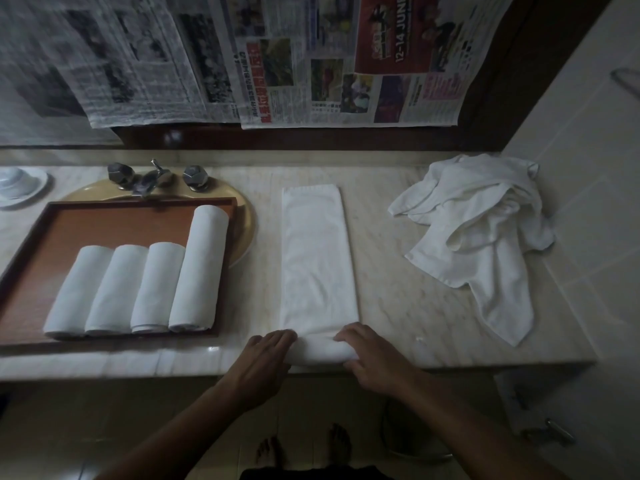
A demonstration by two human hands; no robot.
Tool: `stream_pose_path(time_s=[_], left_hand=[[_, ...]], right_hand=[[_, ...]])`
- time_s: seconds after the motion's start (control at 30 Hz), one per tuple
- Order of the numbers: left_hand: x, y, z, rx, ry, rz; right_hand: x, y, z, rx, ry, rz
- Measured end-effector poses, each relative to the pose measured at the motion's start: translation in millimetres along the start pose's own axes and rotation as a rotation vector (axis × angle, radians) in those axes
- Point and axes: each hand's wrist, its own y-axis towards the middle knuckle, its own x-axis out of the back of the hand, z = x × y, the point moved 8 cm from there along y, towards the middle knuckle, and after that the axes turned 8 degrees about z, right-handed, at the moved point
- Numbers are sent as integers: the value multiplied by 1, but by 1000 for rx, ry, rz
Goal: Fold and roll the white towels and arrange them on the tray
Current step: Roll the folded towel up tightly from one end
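Observation:
A white towel [317,261] folded into a long strip lies on the marble counter, its near end turned into a short roll [320,349]. My left hand [265,362] grips the roll's left end. My right hand [370,358] curls over its right end, thumb under the front. To the left, a brown tray [104,223] holds several rolled white towels [138,289] side by side, the rightmost one longer. A heap of loose white towels [485,230] lies at the counter's right end.
The tray sits over a yellowish basin [247,226] with a metal tap and two knobs [152,178] behind it. A white dish [20,187] stands far left. Newspaper sheets [311,60] hang on the wall behind. A tiled wall [588,168] bounds the right side.

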Motion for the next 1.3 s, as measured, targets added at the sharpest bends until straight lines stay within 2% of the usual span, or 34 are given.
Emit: stream_pose_path(time_s=[0.13,0.27,0.4,0.47,0.57,0.7,0.77,0.83,0.9,0.97,1.03,1.17,1.3], left_hand=[[3,-5,7,12,-170,-32],[5,-5,21,73,-283,-49],[15,0,28,153,-456,-21],[17,1,32,208,-536,-25],[18,4,36,257,-604,-5],[20,11,40,302,-637,23],[26,11,38,316,-554,-63],[34,9,27,278,-271,-222],[28,8,-1,184,-29,-272],[9,14,-26,105,105,-223],[-9,26,-27,115,184,-163],[-13,51,-4,168,195,-61],[2,59,5,117,177,2]], right_hand=[[4,-2,-9,-30,77,-37],[7,-3,-21,-157,228,-41],[11,-3,-21,-155,234,-91],[16,-4,-16,-118,163,-216],[16,-14,4,-77,-145,-435],[-20,-21,34,6,-319,-412],[-30,-16,32,-23,-349,-373],[-32,-9,28,-51,-343,-337],[-30,-2,27,-48,-351,-322],[-25,4,26,-35,-368,-324],[-21,13,23,-50,-385,-280],[-10,35,14,-107,-418,-204],[3,47,12,-66,-425,-138]])
